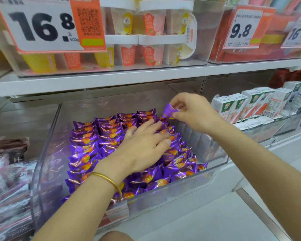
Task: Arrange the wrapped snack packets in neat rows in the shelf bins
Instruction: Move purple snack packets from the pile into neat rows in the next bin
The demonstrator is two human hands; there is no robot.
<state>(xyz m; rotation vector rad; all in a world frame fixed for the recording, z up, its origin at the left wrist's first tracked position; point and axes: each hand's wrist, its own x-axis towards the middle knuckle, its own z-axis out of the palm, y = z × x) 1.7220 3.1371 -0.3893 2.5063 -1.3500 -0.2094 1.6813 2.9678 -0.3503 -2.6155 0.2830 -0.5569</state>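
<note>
Fingertips point(177, 116) of right hand point(196, 112) pinch one purple packet point(169, 111) by its edge, thumb below and the other fingers curled over the top. It is held tilted in the air above the back right corner of the bin point(47, 153), clear of the rest. Left hand point(142, 146) lies palm down on the packets point(87, 150) in the bin, its fingers straight, slightly spread and gripping nothing, tips toward the back right. One gold bangle point(108, 180) sits on the left wrist. Packets all purple with an orange mark, stood on edge in rows running front to back: three rows plain to the left of the hand, more under and to the right of it, looser there. Total too many to count. One clear bin holds them all, its front wall low. Left of it are dark wrapped goods point(9, 171), blurred. Right of it stand white cartons point(250, 105) in a row, at least six. Shelf point(111, 79) above carries cups point(151, 25) in two tiers. Three price tags are in view: 16.8 point(40, 26), 9.8 point(241, 30), and a third point(297, 34) cut by the frame edge.
</note>
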